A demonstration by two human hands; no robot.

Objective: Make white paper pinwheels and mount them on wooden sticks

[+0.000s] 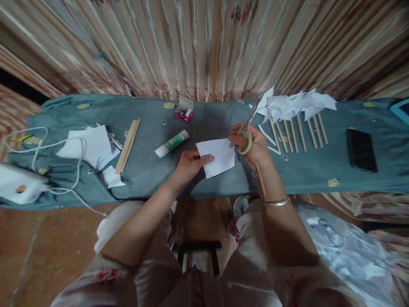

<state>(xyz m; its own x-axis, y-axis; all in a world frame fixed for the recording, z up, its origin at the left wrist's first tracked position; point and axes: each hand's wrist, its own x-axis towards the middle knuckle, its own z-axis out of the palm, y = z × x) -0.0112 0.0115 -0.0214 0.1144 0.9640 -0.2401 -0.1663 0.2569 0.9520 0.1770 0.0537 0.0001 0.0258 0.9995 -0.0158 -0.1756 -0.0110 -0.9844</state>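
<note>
A white square of paper (219, 158) is pinched at its left edge by my left hand (191, 164), the thumb lying on top. My right hand (251, 145) has scissors (245, 143) with pale green handles, their blades pointing up and away from the paper. The right fingers also reach the paper's upper right corner. Just left of the paper lies a white and green glue stick (172, 143). Beyond it stands an opened small red box (184, 110) of metal pins or tacks. Thin white paper strips (268, 135) lie beside my right hand.
Paper pinwheels (294, 106) on wooden sticks (300, 133) lie in a row at the right, with a black phone (362, 150) farther right. At left are loose sticks (128, 146), stacked paper (86, 143) and a white power strip (22, 184) with cables. A plastic bag of scraps (345, 247) sits lower right.
</note>
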